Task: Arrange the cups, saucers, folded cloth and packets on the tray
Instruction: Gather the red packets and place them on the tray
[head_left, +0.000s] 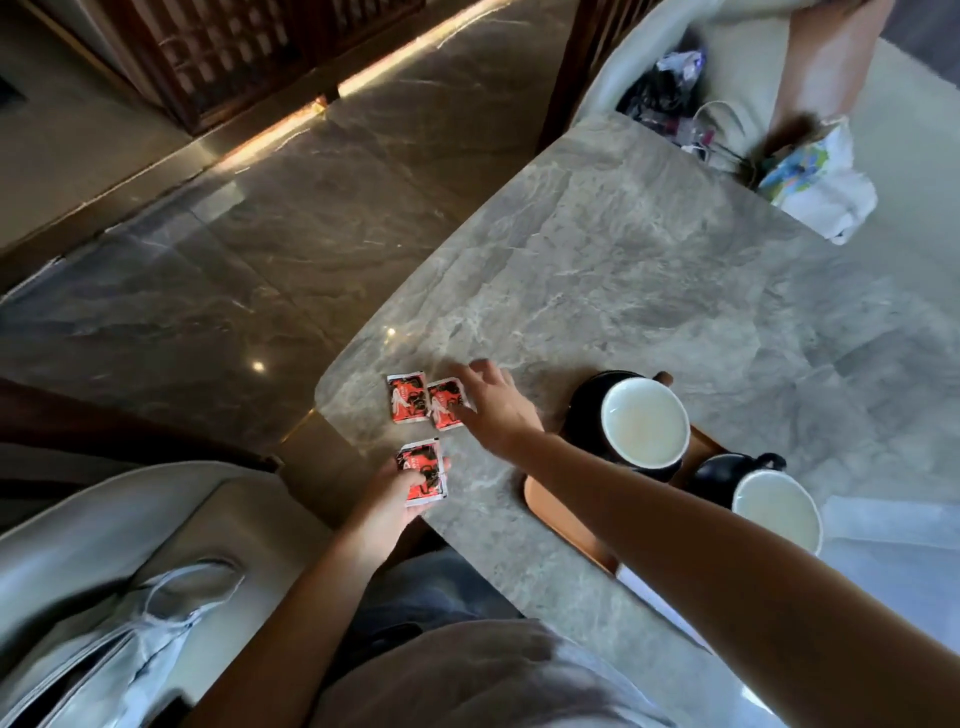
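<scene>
My right arm (675, 525) hides most of the tray (553, 517). The print on the 3 packets (408, 397) is too small for me to read.

Red-black packets (407, 397), grey veined table (649, 291), black cups (644, 422) white inside

— What is carrying it all?

— A grey marbled table (649, 270) is carrying it. Its rounded corner is curving just beyond the left hand (395, 499), which is gripping a third red packet (423, 473) over the edge.

— What is lying straight on the stone?

— Two packets are lying side by side, touching. The near red packet (448, 404) is sitting right at the thumb of the right hand (493, 410), and the far red packet (407, 397) is lying just left of it. A wooden tray (561, 514) is lying right of that hand, under its forearm. A pale flat piece (636, 579) is peeking out beside the tray, mostly hidden.
</scene>
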